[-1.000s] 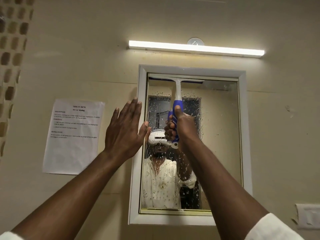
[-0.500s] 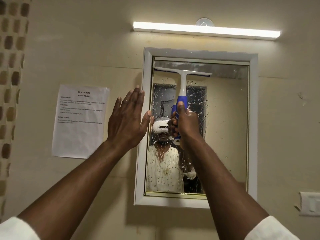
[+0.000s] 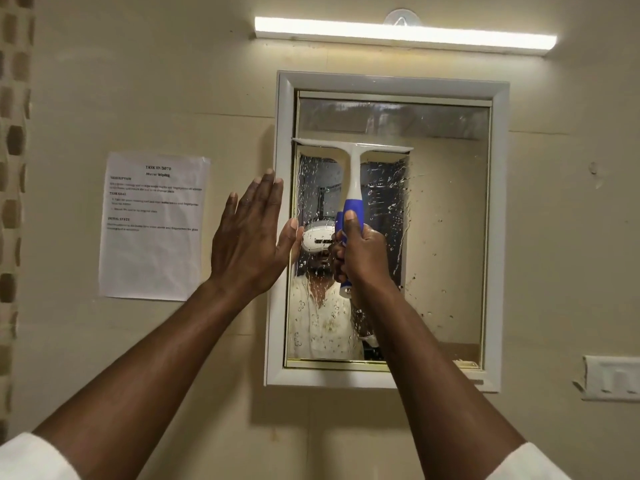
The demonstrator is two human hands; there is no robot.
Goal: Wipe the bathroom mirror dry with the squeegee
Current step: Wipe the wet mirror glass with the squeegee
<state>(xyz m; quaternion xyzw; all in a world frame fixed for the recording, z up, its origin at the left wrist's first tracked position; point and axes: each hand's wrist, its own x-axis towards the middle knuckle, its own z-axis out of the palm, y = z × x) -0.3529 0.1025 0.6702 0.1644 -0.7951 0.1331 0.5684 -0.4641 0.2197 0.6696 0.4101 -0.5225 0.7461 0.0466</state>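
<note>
A white-framed mirror hangs on the beige wall, and water drops cover its left and lower glass. The squeegee has a white blade and neck and a blue grip. Its blade lies flat across the left half of the glass, about a quarter of the way down. My right hand is closed around the blue grip below the blade. My left hand is open and flat, with its palm against the wall and the mirror's left frame edge.
A tube light is fixed above the mirror. A printed paper sheet is stuck to the wall on the left. A white switch plate sits at the lower right. Brown mosaic tiles run down the far left edge.
The squeegee blade has slid down from the top edge of the glass, leaving a wiped band above it. My left hand has stayed flat beside the frame.
</note>
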